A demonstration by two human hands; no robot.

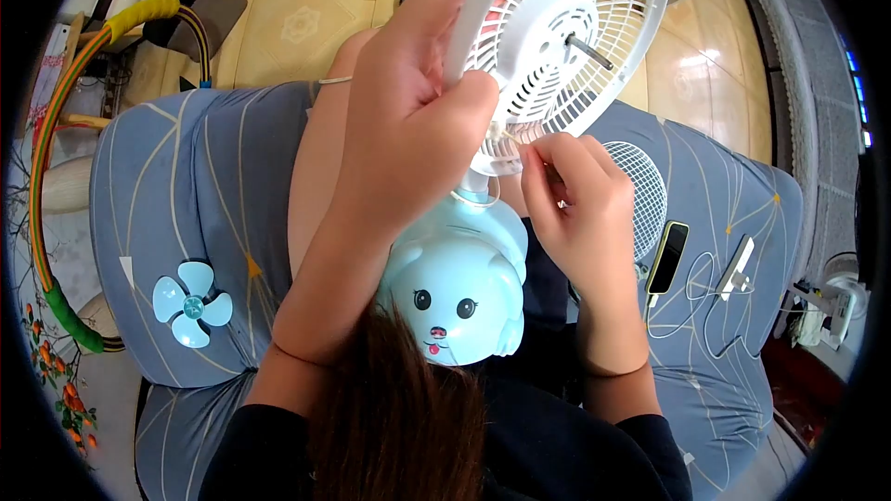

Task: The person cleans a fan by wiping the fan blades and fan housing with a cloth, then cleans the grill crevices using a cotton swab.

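Observation:
My left hand (422, 121) grips the white rear fan cage (594, 97) by its left rim, thumb in front. A bare metal shaft (591, 53) sticks out of the cage's middle. My right hand (580, 190) is closed in a pinch at the cage's lower edge, where a thin pale cord (506, 135) runs to the fingertips. Below the cage, the light blue puppy-shaped fan base (469, 288) rests against my lap, its face toward me. A light blue fan blade (193, 306) lies on the sofa to the left. Behind my right hand sits the round front grille (640, 195), partly hidden.
The grey patterned sofa (237, 176) extends on both sides of me. A phone (667, 260) with a cable and a white power strip (736, 266) lie on the right. At far left is a striped hoop (42, 167). Tiled floor (297, 19) shows ahead.

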